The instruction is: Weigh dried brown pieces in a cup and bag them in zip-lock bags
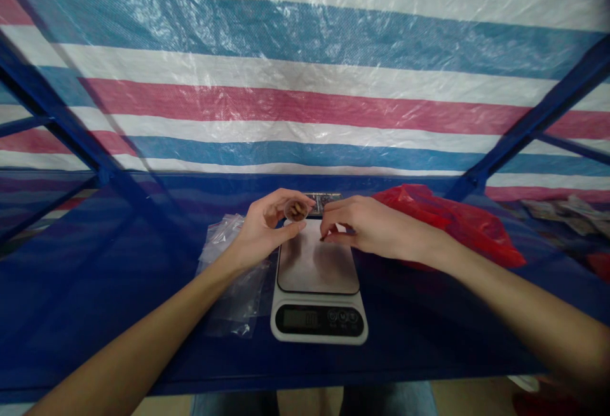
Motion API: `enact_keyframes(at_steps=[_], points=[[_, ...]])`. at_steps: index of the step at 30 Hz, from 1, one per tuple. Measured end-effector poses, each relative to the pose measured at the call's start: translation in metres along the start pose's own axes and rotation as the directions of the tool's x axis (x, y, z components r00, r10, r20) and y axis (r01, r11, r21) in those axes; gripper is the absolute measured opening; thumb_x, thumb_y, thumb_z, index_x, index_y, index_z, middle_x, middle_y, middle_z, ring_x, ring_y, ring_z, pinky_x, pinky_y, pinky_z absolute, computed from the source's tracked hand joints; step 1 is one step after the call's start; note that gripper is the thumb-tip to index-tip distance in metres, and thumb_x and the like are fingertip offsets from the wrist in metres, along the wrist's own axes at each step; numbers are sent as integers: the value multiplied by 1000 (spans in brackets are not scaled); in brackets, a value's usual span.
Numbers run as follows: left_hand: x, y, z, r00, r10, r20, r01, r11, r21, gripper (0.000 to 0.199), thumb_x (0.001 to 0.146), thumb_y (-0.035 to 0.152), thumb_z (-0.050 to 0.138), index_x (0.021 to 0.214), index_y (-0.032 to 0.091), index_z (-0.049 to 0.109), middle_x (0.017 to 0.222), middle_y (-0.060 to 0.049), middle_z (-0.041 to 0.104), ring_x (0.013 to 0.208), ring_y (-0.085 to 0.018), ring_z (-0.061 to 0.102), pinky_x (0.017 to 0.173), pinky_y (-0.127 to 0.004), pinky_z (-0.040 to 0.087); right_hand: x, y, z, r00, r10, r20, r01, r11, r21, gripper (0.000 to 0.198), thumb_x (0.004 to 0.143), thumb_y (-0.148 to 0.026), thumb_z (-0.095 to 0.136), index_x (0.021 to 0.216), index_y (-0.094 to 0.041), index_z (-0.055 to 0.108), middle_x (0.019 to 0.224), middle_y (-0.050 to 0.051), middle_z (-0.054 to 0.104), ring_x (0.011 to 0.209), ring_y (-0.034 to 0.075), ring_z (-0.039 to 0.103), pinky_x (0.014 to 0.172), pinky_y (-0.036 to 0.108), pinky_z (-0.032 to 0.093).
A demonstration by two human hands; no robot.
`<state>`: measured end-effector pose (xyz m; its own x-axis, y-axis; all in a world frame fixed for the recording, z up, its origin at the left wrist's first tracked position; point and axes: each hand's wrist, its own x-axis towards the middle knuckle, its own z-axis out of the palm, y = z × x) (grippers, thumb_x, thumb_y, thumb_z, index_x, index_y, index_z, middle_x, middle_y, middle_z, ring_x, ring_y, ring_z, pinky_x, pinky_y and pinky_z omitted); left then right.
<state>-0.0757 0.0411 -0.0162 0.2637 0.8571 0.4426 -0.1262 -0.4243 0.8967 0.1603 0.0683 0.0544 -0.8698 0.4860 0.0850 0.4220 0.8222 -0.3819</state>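
Note:
A small clear cup point(296, 211) with brown pieces inside is gripped by my left hand point(267, 225), tilted toward me above the far left part of the scale. My right hand point(350, 225) is closed in a pinch over the scale's plate, with a small dark piece point(323, 237) at its fingertips; its exact kind is too small to make out. Below both hands sits a white digital kitchen scale point(318, 270) with a metal plate. Its display point(301, 321) seems to read zero, though the digits are dim.
Clear zip bags point(233, 295) lie left of the scale. A red plastic bag point(448, 219) is at the right, behind my right forearm. Behind the scale is a dark tray-like object point(328, 199), partly hidden. Blue metal braces point(528, 124) and a striped tarp point(305, 105) bound the blue shelf point(143, 314).

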Motion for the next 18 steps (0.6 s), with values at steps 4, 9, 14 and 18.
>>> enact_keyframes(at_steps=[4, 9, 14, 18], points=[[0, 1, 0, 998, -65, 22, 66, 997, -46, 36, 83, 22, 85, 117, 21, 73, 110, -6, 78, 104, -20, 71, 95, -34, 53, 0, -8, -32, 983, -31, -181, 33, 999, 9, 7, 94, -16, 71, 94, -19, 78, 92, 3, 78, 80, 17, 71, 73, 27, 50], [-1, 0, 4, 989, -138, 46, 141, 986, -85, 42, 81, 23, 87, 119, 20, 70, 103, -5, 79, 95, -19, 73, 89, -32, 54, 22, -23, -38, 966, -83, -245, 71, 996, -60, 10, 96, -17, 69, 96, -17, 79, 91, 4, 78, 78, 16, 68, 71, 28, 47], [0, 3, 3, 988, -150, 36, 153, 984, -87, 39, 81, 23, 87, 116, 19, 69, 106, -6, 78, 94, -19, 73, 87, -32, 53, 23, -26, -26, 962, -123, -244, 103, 990, -91, 16, 101, -18, 64, 109, -18, 79, 98, 5, 79, 83, 17, 70, 73, 28, 47], [0, 8, 4, 993, -116, 22, 117, 992, -36, 32, 86, 22, 82, 115, 19, 68, 113, -8, 78, 103, -20, 72, 92, -33, 52, -25, -22, -31, 890, -70, -450, -49, 968, -247, 21, 102, -19, 58, 113, -20, 76, 104, 8, 78, 87, 21, 72, 77, 31, 49]])
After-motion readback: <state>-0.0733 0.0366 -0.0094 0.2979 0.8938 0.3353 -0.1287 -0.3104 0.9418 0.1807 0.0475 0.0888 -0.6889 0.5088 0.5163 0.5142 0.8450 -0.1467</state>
